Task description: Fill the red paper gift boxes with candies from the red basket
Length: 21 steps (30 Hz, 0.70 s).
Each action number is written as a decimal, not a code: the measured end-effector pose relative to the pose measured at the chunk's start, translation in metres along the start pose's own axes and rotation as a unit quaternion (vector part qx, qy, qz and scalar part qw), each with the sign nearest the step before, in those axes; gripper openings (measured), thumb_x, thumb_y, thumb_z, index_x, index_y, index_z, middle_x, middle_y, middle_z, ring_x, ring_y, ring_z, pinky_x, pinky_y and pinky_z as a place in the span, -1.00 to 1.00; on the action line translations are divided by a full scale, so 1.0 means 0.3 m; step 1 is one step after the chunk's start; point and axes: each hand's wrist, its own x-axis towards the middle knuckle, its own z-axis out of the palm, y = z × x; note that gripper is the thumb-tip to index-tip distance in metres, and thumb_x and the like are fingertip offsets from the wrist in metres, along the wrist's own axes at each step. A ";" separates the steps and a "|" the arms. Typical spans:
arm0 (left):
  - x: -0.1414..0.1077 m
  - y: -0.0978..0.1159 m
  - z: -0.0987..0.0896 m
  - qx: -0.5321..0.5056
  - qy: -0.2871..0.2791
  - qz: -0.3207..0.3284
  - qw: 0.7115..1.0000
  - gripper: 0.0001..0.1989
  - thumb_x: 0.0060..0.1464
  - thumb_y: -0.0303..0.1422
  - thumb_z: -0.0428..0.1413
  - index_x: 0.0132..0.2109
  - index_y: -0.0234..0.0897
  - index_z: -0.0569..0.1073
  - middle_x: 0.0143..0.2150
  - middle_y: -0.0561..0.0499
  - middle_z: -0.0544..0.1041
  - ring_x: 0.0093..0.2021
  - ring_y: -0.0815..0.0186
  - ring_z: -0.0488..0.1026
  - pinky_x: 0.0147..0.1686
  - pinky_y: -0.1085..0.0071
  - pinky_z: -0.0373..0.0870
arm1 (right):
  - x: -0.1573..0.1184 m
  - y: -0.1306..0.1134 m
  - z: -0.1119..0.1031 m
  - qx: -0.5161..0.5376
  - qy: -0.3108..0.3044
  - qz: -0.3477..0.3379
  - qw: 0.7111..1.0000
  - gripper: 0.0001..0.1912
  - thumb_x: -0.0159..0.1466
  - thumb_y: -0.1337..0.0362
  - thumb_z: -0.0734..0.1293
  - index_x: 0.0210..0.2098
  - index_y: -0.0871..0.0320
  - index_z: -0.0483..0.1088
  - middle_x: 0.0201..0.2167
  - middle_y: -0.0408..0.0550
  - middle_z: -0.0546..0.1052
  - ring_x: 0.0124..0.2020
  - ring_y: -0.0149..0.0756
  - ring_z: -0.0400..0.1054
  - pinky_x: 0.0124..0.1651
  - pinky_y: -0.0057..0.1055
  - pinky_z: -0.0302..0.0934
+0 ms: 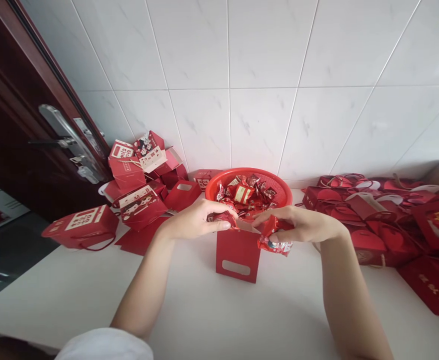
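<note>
My left hand [197, 219] is closed on a small red-wrapped candy [224, 218], pinched between thumb and fingers. In my right hand [298, 225] are shiny red candy packets [275, 242], gripped by the fingertips. Both hands hover over the top of a red paper gift box [236, 250], which stands on the table with a flap and its cut-out handle slot hanging towards me. Just behind the box sits a red plastic basket [285, 192] with many wrapped candies [244, 194] in it. My hands partly hide the box's opening and the basket's near rim.
Red gift boxes [142, 207] are heaped on the left of the white table [189, 320], one [86, 227] near its edge. More red boxes [369, 210] crowd the right side. A tiled wall [260, 120] stands behind, and a dark door [20, 100] with a metal handle is at left.
</note>
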 end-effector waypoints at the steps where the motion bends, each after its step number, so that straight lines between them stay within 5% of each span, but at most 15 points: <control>1: 0.008 -0.006 0.007 0.005 0.012 0.000 1.000 -0.70 0.18 -0.24 0.15 -0.03 -0.26 0.62 -0.30 0.05 0.61 -0.38 0.37 0.42 -0.34 0.50 0.32 | 0.003 0.005 -0.004 0.000 -0.005 0.003 1.000 -0.63 0.25 0.30 0.42 0.06 0.13 0.56 -0.19 -0.05 0.64 -0.22 -0.31 0.51 -0.18 -0.51 0.36; 5: 0.037 -0.035 0.038 0.015 0.055 0.008 0.998 -0.69 0.22 -0.20 0.13 -0.01 -0.25 0.61 -0.24 0.02 0.64 -0.31 0.32 0.48 -0.25 0.46 0.37 | 0.013 0.024 -0.014 0.012 -0.022 0.008 1.000 -0.75 0.28 0.25 0.40 -0.08 0.18 0.60 -0.15 -0.01 0.64 -0.19 -0.28 0.52 -0.16 -0.48 0.38; 11: 0.065 -0.058 0.083 -0.007 0.114 0.031 0.993 -0.66 0.26 -0.14 0.12 0.05 -0.18 0.58 0.02 -0.02 0.64 -0.01 0.20 0.54 -0.05 0.42 0.42 | 0.019 0.048 -0.018 -0.011 0.087 0.019 0.996 -0.71 0.25 0.34 0.38 -0.05 0.08 0.62 -0.05 -0.06 0.64 -0.06 -0.17 0.53 -0.08 -0.38 0.42; 17: 0.069 -0.046 0.087 0.014 0.089 0.021 0.996 -0.68 0.25 -0.18 0.12 0.03 -0.23 0.59 -0.04 -0.02 0.66 -0.03 0.18 0.55 -0.02 0.38 0.42 | -0.005 0.025 -0.027 -0.020 0.057 0.040 0.997 -0.77 0.23 0.32 0.40 -0.13 0.09 0.64 -0.15 -0.06 0.66 -0.31 -0.26 0.53 -0.26 -0.40 0.42; 21: 0.066 -0.043 0.082 0.006 0.086 0.005 0.996 -0.64 0.24 -0.13 0.12 0.04 -0.24 0.58 -0.08 -0.01 0.66 -0.10 0.20 0.55 -0.06 0.38 0.44 | -0.046 -0.045 -0.023 -0.055 0.053 0.043 0.996 -0.71 0.31 0.24 0.35 -0.02 0.11 0.59 0.02 0.04 0.60 -0.25 -0.27 0.54 -0.17 -0.35 0.44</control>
